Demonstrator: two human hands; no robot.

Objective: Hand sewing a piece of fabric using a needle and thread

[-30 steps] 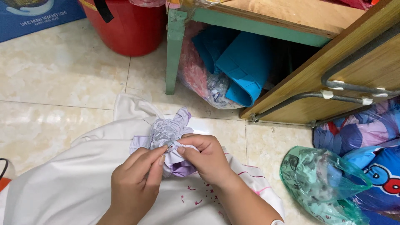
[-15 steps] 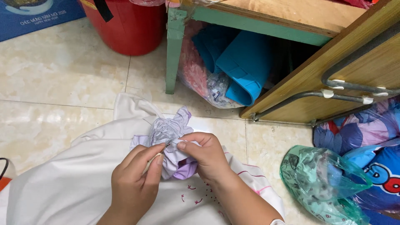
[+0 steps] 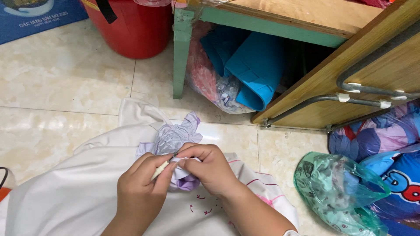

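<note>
Head view, what do you see?
— Two hands close together over a white cloth (image 3: 65, 196) on the floor. The left hand (image 3: 140, 194) is closed around a thin pale tool (image 3: 161, 168) with a dark tip. The right hand (image 3: 210, 168) pinches a crumpled purple fabric (image 3: 173, 137).

— What changed?
— A moment ago the tool was tucked away. Now it sticks out, and its tip touches the fabric right where the right hand pinches. The hands moved closer.

— How does it all look?
— The fabric is soft, thin and bunched like a flower. The cloth is smooth with small pink stitches. Beyond the right hand sits a crinkly green plastic bag (image 3: 337, 192), shiny and see-through.
</note>
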